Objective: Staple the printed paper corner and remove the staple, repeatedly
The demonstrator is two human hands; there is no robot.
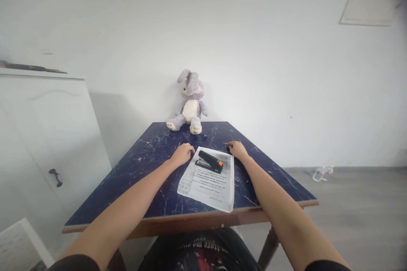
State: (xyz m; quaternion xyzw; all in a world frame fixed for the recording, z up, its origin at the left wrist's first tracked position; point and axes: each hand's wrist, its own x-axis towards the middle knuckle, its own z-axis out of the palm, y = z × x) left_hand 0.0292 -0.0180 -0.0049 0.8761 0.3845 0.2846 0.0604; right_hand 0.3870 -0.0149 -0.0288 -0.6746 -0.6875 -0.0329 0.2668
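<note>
Printed paper sheets (206, 184) lie on the dark blue marbled table (136, 178), near its front edge. On top of the paper rests a black stapler (210, 161) with an orange part at its right end. My left hand (183, 153) is on the table just left of the paper's upper corner, its fingers curled, and whether anything is in them is hidden. To the right of the paper, my right hand (238, 150) rests on the table with its fingers bent inward; its fingertips are too small to read clearly.
A grey plush rabbit (191, 110) sits at the table's back edge against the wall. At the left stands a white cabinet (47, 135) with a dark handle. A clear plastic bottle (321, 173) lies on the floor at the right.
</note>
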